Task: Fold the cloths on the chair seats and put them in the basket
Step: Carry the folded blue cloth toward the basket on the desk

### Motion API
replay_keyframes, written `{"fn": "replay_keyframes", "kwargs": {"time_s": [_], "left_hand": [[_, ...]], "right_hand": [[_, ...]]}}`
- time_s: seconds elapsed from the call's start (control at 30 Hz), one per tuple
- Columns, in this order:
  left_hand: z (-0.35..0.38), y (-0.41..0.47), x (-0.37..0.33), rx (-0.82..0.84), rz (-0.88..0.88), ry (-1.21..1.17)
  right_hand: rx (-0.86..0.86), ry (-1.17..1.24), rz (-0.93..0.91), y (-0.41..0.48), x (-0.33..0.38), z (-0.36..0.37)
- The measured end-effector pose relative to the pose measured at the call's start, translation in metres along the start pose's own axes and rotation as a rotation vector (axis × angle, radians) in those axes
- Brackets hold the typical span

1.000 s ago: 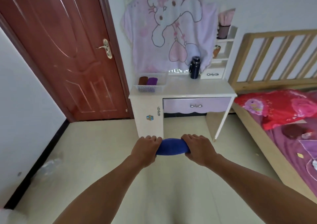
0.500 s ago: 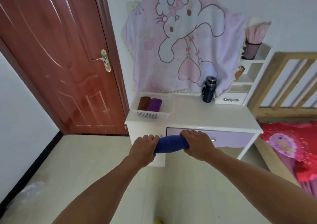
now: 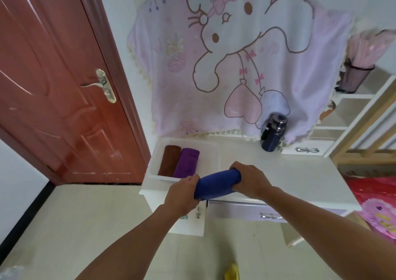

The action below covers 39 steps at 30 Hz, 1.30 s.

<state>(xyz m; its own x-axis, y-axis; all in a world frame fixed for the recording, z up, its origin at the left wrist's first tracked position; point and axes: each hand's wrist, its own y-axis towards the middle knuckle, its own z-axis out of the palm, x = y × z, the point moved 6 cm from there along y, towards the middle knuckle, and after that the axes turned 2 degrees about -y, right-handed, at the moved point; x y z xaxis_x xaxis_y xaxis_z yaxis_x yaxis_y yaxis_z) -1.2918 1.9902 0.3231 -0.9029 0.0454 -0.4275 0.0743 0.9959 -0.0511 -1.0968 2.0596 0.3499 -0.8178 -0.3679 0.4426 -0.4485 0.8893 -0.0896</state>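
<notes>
The rolled blue cloth (image 3: 217, 183) is held in the air at centre frame, tilted with its right end higher, over the front edge of the white surface (image 3: 304, 179) and just right of the basket (image 3: 152, 162). The left hand (image 3: 182, 194) grips its lower end and the right hand (image 3: 250, 179) its upper end, fingers curled round the roll, so both ends are covered and only the middle shows.

In the white basket lie a rolled brown cloth (image 3: 169, 160) and a rolled purple cloth (image 3: 186, 162), side by side and touching; their near ends are hidden by the front wall and the left hand. The basket's far and right walls blur into the white surface (hard to trace).

Below the hands, a lavender drawer (image 3: 235, 212) is partly covered by the right forearm. A dark blue bottle (image 3: 273, 133) stands at the back of the surface against a pink cartoon blanket (image 3: 235, 54), whose top is cut off by the frame.

A red-brown door (image 3: 53, 87) fills the upper left. At the right edge a red bedcover (image 3: 381, 204) and a wooden bed frame (image 3: 364, 129) are cut off. A yellow object (image 3: 231, 273) at the bottom edge is too cropped to identify.
</notes>
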Motion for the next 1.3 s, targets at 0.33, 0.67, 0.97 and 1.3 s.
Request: {"fn": "replay_keyframes", "kwargs": {"time_s": [0.33,0.67,0.97,1.3], "left_hand": [[0.035,0.117,0.043,0.036,-0.338,-0.465],[0.102,0.149,0.074,0.347,-0.585,-0.283],[0.102,0.138,0.084,0.304,-0.331,0.056],[0.116,0.134,0.079,0.525,-0.204,0.169]], "right_hand": [[0.155,0.325,0.143,0.194,-0.052,0.014],[0.445,0.005,0.083,0.282,-0.051,0.083],[0.372,-0.593,-0.202,0.277,-0.036,0.102],[0.575,-0.732,-0.393,0.244,-0.041,0.147]]}}
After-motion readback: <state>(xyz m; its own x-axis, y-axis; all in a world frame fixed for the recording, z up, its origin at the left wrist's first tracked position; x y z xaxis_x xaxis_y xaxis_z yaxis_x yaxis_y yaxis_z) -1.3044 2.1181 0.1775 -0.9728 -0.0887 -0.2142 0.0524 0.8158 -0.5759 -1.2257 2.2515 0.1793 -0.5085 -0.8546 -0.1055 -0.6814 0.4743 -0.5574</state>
